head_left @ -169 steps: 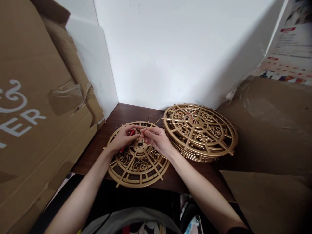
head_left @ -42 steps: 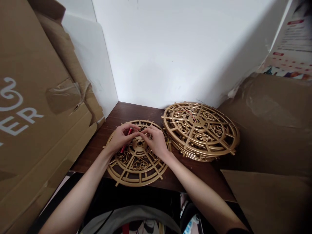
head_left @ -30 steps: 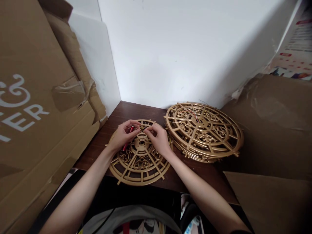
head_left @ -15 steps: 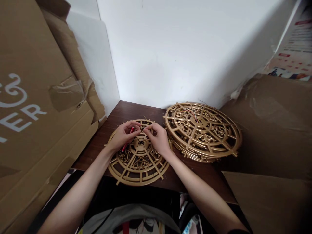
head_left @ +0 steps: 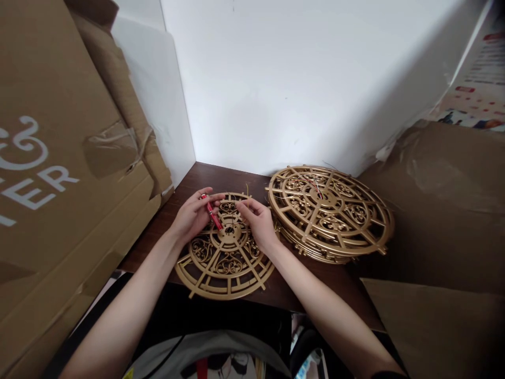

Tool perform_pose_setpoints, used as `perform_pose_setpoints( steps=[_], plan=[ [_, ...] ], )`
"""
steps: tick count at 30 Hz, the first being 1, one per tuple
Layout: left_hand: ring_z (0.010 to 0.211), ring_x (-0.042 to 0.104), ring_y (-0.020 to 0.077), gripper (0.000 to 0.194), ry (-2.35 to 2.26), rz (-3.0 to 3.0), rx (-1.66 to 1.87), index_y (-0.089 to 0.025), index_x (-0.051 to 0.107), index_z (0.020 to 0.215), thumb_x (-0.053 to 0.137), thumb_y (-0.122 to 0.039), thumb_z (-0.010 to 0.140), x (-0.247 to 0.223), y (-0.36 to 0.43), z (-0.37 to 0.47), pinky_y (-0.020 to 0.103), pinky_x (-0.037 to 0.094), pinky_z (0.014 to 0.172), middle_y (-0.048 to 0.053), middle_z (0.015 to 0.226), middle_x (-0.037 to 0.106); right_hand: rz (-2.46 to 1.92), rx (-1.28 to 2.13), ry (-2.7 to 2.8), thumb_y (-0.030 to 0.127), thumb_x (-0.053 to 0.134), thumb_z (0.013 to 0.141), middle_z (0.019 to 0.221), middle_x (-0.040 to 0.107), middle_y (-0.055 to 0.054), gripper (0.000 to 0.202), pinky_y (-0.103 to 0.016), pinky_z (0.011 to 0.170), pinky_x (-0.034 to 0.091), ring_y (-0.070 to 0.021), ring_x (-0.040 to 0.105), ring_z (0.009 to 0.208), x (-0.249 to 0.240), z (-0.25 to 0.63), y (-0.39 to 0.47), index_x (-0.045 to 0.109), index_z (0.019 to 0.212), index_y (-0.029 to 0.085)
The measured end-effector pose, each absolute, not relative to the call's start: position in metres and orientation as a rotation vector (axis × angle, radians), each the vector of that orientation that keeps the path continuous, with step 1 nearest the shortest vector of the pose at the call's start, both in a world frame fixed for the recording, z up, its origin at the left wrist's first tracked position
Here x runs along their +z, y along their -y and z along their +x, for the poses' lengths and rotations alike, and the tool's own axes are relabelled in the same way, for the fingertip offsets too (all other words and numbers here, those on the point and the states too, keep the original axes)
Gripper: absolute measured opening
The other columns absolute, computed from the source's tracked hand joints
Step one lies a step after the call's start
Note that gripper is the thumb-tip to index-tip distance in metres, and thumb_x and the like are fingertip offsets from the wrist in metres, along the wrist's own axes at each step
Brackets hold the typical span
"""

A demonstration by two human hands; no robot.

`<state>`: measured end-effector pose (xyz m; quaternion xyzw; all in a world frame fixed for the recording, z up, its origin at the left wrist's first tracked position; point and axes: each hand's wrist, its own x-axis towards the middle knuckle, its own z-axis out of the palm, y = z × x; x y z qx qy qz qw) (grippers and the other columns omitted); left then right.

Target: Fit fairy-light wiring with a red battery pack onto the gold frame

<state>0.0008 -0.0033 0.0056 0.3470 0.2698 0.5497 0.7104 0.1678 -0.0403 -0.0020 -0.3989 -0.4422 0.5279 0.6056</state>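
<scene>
A round gold openwork frame (head_left: 229,241) with scrollwork and a pierced centre lies flat before me. Over its upper left part, my left hand (head_left: 192,215) grips a slim red pen-shaped tool (head_left: 213,212), its lower end pointing towards the frame's centre. On the upper right, my right hand (head_left: 258,217) has thumb and fingers pinched together around a thin wire. A yellow wire end (head_left: 248,188) sticks up just above these fingers. Dark thin wires run near the centre hole; where they lead is too fine to tell.
Several similar gold frames are stacked (head_left: 331,210) on the right, with red and white wires on top. A large cardboard box (head_left: 47,210) stands left, another cardboard box (head_left: 437,205) right. A white wall (head_left: 276,79) closes off the brown table (head_left: 189,184) behind.
My left hand has drawn slightly left, away from the right hand, and the red tool has swung to tilt the other way. The right hand keeps its pinch, nearly in place.
</scene>
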Motion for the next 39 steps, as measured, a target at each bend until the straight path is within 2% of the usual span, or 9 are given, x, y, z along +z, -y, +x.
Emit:
perform_pose_setpoints(
  steps=[4,11,16,20,26,39],
  plan=[
    [0.076,0.067,0.0145,0.034,-0.581,0.804,1.158,-0.013,0.047,0.106,0.065,-0.005,0.078,0.002,0.006,0.001,0.024,0.052,0.068,0.012,0.091,0.073,-0.862,1.301,0.976,0.042,0.074,0.068,0.057,0.051,0.006,0.028,-0.021,0.047,0.025,-0.0066,0.038,0.049,0.0,0.166,0.041,0.065,0.078,0.017],
    [0.066,0.068,0.016,0.032,-0.493,1.18,0.939,-0.015,0.048,0.103,0.069,-0.028,0.082,0.003,0.018,0.006,0.028,0.055,0.063,0.007,0.082,0.072,-0.919,1.158,0.995,0.039,0.075,0.068,0.055,0.05,0.006,0.025,-0.022,0.049,0.031,-0.0067,0.039,0.05,0.0,0.164,0.042,0.068,0.075,0.016],
    [0.066,0.069,0.0159,0.031,-0.528,1.343,0.907,-0.014,0.054,0.107,0.068,-0.024,0.082,0.004,0.021,0.007,0.027,0.056,0.061,0.005,0.079,0.071,-0.83,1.307,0.978,0.043,0.073,0.07,0.054,0.053,0.005,0.027,-0.023,0.048,0.038,-0.0091,0.047,0.049,0.0,0.159,0.045,0.066,0.075,0.018],
    [0.065,0.069,0.0156,0.032,-0.564,1.388,0.909,-0.013,0.053,0.109,0.068,-0.022,0.082,0.005,0.022,0.006,0.025,0.055,0.06,0.004,0.077,0.071,-0.842,1.314,1.007,0.043,0.071,0.072,0.054,0.055,0.004,0.027,-0.021,0.044,0.034,-0.0081,0.047,0.046,-0.002,0.159,0.046,0.064,0.073,0.018],
    [0.065,0.069,0.0171,0.042,-0.537,1.359,0.878,-0.018,0.048,0.114,0.07,-0.023,0.08,0.008,0.024,0.005,0.026,0.055,0.06,0.003,0.076,0.072,-0.849,1.318,0.986,0.04,0.072,0.072,0.051,0.055,0.005,0.025,-0.02,0.046,0.034,-0.0069,0.044,0.046,-0.008,0.161,0.042,0.066,0.076,0.017],
    [0.065,0.069,0.0161,0.037,-0.494,1.341,0.876,-0.018,0.047,0.108,0.071,-0.022,0.079,0.008,0.023,0.005,0.026,0.055,0.061,0.003,0.076,0.072,-0.891,1.324,0.963,0.044,0.074,0.069,0.053,0.055,0.005,0.029,-0.021,0.047,0.033,-0.0079,0.046,0.047,-0.008,0.16,0.044,0.065,0.075,0.017]
  ],
)
